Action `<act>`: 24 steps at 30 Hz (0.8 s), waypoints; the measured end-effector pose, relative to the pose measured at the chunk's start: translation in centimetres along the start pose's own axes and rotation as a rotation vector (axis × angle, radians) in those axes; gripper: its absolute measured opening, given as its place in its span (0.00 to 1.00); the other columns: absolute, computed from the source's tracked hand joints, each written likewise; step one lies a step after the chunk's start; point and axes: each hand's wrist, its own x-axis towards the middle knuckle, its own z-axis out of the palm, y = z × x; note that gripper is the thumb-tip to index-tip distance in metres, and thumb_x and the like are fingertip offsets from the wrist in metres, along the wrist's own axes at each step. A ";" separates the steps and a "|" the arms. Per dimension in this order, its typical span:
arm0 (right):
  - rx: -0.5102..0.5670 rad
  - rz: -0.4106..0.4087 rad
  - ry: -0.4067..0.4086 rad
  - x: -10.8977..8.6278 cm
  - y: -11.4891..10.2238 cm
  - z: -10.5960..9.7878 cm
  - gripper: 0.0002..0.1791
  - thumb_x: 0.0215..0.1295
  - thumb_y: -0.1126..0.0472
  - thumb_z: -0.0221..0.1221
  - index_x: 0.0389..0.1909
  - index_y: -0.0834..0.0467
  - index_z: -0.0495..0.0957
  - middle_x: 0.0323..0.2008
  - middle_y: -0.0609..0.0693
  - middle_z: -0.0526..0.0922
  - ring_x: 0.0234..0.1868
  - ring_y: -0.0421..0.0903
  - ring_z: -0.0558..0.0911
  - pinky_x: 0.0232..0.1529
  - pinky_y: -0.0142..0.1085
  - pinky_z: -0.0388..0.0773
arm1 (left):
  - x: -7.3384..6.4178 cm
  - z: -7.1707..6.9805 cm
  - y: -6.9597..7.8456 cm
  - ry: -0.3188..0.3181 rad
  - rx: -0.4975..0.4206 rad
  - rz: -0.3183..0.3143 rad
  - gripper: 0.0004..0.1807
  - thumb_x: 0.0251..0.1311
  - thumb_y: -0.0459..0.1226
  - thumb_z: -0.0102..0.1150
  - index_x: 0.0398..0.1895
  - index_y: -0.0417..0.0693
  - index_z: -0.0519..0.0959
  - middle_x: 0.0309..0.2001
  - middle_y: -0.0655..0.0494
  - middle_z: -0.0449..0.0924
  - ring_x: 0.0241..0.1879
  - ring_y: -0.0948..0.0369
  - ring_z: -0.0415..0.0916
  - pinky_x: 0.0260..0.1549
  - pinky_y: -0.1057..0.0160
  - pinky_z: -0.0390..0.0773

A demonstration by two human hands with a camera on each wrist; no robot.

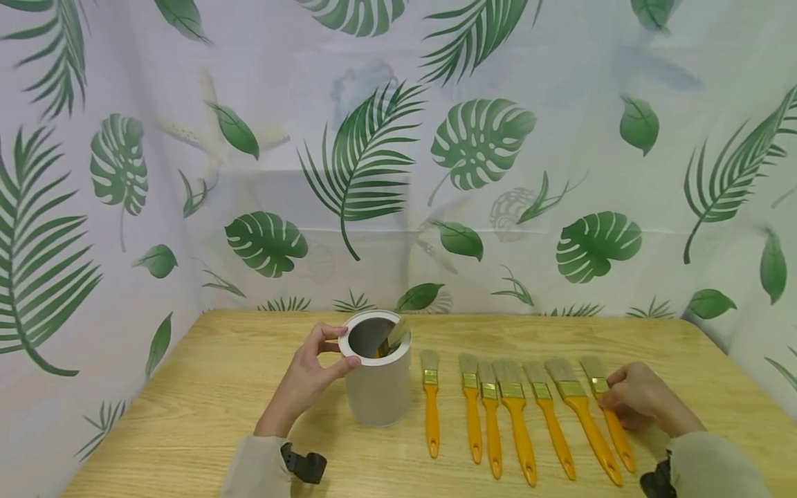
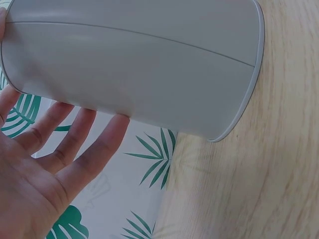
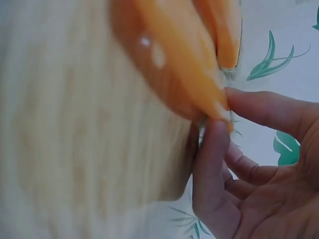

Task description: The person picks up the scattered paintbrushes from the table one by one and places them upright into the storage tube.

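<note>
A grey-white can (image 1: 378, 394) stands upright on the table, left of a row of paintbrushes. My left hand (image 1: 309, 373) holds it by the rim with thumb and forefinger; in the left wrist view the other fingertips (image 2: 117, 127) touch its side. Inside the can, at least one paintbrush (image 1: 396, 333) leans with its bristles up against the right of the rim. At the row's right end, my right hand (image 1: 641, 398) pinches a paintbrush (image 1: 618, 439) with an orange handle just below its metal band. In the right wrist view thumb and forefinger meet at that handle (image 3: 184, 59).
Several more orange-handled paintbrushes (image 1: 515, 422) of differing widths lie side by side on the wooden table (image 1: 205, 387), bristles toward the back. A leaf-patterned cloth (image 1: 386, 277) hangs behind the table and along its sides.
</note>
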 end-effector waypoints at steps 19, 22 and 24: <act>0.414 -0.029 0.040 -1.2 -0.1 -1.9 0.33 0.73 0.62 0.58 0.64 0.77 0.50 0.32 0.44 0.82 0.31 0.45 0.84 0.36 0.43 0.86 | 0.0 0.0 0.0 -0.001 0.010 -0.003 0.19 0.63 0.34 0.68 0.54 0.41 0.72 0.64 0.43 0.71 0.58 0.45 0.72 0.42 0.55 0.82; 0.483 -0.057 0.015 -1.5 -0.7 -1.8 0.32 0.75 0.62 0.57 0.64 0.76 0.51 0.34 0.44 0.81 0.33 0.44 0.84 0.39 0.44 0.85 | 0.0 -0.1 0.0 -0.002 0.003 -0.008 0.19 0.63 0.34 0.68 0.54 0.42 0.73 0.64 0.43 0.71 0.58 0.45 0.72 0.42 0.55 0.82; 0.549 -0.080 -0.001 -1.7 -1.0 -1.6 0.26 0.75 0.62 0.57 0.61 0.73 0.56 0.35 0.44 0.81 0.34 0.44 0.84 0.40 0.45 0.85 | 0.0 -0.1 0.0 -0.002 0.004 -0.008 0.19 0.63 0.34 0.68 0.54 0.42 0.72 0.64 0.43 0.71 0.58 0.45 0.72 0.42 0.55 0.82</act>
